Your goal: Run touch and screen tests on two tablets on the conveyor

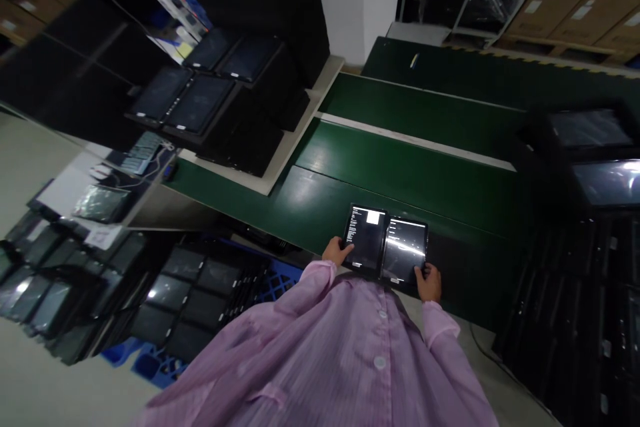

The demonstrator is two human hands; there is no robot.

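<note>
Two black tablets lie side by side at the near edge of the green bench. My left hand (337, 251) grips the outer edge of the left tablet (367, 240), its thumb over the front. The left tablet's screen is lit, with lines of white text and a white square at the top. My right hand (428, 281) holds the outer edge of the right tablet (404, 255), thumb on top. Text and a bright light reflection show on that screen. The fingers beneath both tablets are hidden.
Stacked black tablets (197, 103) stand on a raised board to the left. More stacks fill blue crates (285, 280) at lower left, and blurred stacks (575, 293) rise close on my right. The green bench (370, 153) runs ahead, with cardboard boxes (570, 7) beyond.
</note>
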